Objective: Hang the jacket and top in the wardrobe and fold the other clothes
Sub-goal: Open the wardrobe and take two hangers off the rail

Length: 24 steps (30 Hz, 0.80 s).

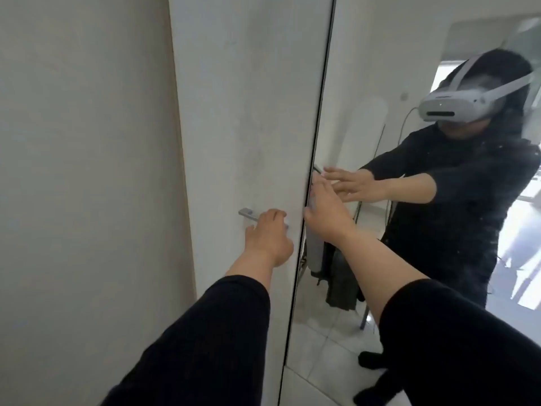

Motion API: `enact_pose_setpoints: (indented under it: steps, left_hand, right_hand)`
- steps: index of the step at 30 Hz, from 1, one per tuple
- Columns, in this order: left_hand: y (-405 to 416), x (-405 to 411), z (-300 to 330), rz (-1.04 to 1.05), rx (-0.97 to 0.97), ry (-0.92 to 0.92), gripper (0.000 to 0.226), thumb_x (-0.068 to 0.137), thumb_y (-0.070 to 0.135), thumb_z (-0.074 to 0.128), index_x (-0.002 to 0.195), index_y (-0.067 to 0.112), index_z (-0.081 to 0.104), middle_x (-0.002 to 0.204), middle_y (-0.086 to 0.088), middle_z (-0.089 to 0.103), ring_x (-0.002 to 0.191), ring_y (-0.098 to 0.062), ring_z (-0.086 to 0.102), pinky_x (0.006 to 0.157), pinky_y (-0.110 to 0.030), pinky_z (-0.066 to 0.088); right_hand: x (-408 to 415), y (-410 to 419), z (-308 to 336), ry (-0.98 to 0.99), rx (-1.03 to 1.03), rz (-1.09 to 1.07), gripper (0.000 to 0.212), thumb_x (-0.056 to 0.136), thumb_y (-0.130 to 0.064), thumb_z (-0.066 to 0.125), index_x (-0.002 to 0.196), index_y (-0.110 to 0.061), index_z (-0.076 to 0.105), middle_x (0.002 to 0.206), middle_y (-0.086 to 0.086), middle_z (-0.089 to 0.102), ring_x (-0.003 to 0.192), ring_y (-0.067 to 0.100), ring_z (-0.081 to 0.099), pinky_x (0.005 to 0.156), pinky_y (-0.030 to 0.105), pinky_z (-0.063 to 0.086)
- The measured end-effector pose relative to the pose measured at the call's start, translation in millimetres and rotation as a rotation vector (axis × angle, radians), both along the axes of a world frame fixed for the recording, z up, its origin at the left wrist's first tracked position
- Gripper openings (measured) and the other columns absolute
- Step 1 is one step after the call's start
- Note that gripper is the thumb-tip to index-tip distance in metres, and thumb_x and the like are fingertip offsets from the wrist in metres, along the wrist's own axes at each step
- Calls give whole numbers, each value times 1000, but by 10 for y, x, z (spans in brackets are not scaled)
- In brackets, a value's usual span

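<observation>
Sleeves: your left sleeve (205,341) and right sleeve (456,344) are black, pushed up to leave the forearms bare.
Headset: in the mirror you wear a white headset (462,105) with white straps.
Clothing: black throughout.

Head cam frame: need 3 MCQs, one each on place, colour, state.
1. Where is the left hand?
A. on the white door's metal handle
B. on the floor
C. on the wall

2. What colour are the sleeves?
A. red
B. black
C. yellow

3. How is the right hand?
A. clenched in a fist
B. gripping a hanger
C. fingers straight at the mirrored door edge

Key: 1 A, fingers reach over the handle; 2 B, both forearms are covered in black; 3 C, fingers extend flat to the edge.
</observation>
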<state>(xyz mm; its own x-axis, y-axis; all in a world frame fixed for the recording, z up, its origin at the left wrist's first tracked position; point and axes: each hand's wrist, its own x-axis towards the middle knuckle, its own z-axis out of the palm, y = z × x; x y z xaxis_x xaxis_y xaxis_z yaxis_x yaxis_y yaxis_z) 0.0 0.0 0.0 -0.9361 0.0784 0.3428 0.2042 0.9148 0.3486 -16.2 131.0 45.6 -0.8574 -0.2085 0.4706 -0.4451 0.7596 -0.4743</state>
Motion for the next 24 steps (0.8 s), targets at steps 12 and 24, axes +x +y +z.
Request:
enact_pose_setpoints:
  steps: [12, 24]
  left_hand:
    - [115, -409, -194, 149, -302, -204, 60, 88, 19, 48, 144, 14, 24, 141, -4, 29, 135, -19, 26, 97, -39, 36]
    - [-222, -23, -187, 104, -256, -154, 61, 83, 20, 52, 140, 12, 32, 136, -3, 36, 128, -20, 36, 96, -33, 42]
  right_hand:
    - [-226, -117, -126, 117, 31, -66, 79, 87, 2, 45, 153, -18, 7, 161, -6, 6, 146, 8, 10, 111, 21, 22]
    - [5, -378, -4, 202, -234, -16, 64, 92, -9, 53, 149, -16, 25, 146, 2, 39, 125, 18, 49, 100, 36, 46]
